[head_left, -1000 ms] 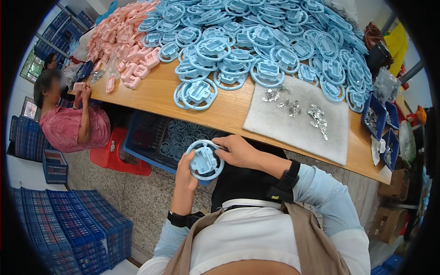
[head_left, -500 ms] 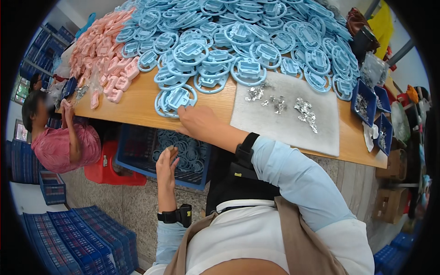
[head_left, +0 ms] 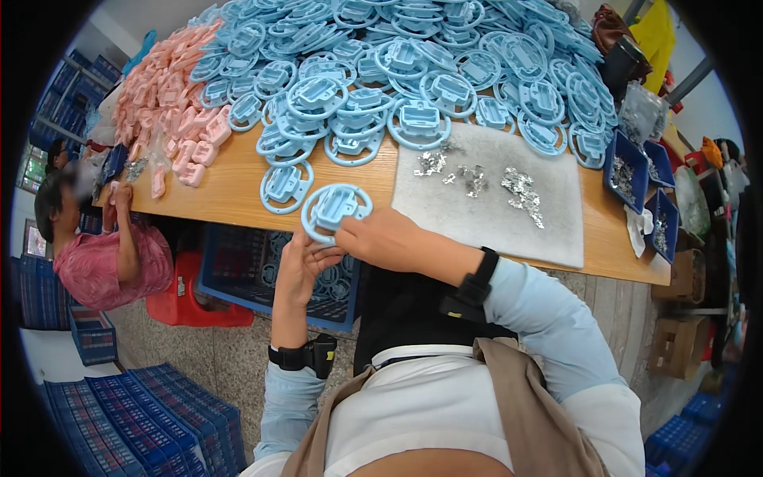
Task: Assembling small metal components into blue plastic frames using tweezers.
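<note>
A light-blue plastic ring-shaped part (head_left: 334,207) with a rectangular housing is held just over the near table edge. My right hand (head_left: 388,241) grips its right side with closed fingers. Below it, my left hand (head_left: 297,269) has its fingers against the lower edge, partly hidden by the right hand. Another blue ring-shaped part (head_left: 286,186) lies alone on the table close by. Beyond it spreads a big heap of the same blue parts (head_left: 429,40). To the right, a pale grey mat (head_left: 469,219) bears small shiny metal pieces (head_left: 520,191).
Pink plastic pieces (head_left: 163,87) are piled at the left. Blue bins (head_left: 624,179) of small metal parts stand at the table's right end. Below the table edge is a blue crate (head_left: 230,270) with blue parts. A co-worker in pink (head_left: 111,258) sits by a red stool (head_left: 187,294).
My right hand has lifted a blue part from the table and drawn it toward me. My left hand has risen to meet it.
</note>
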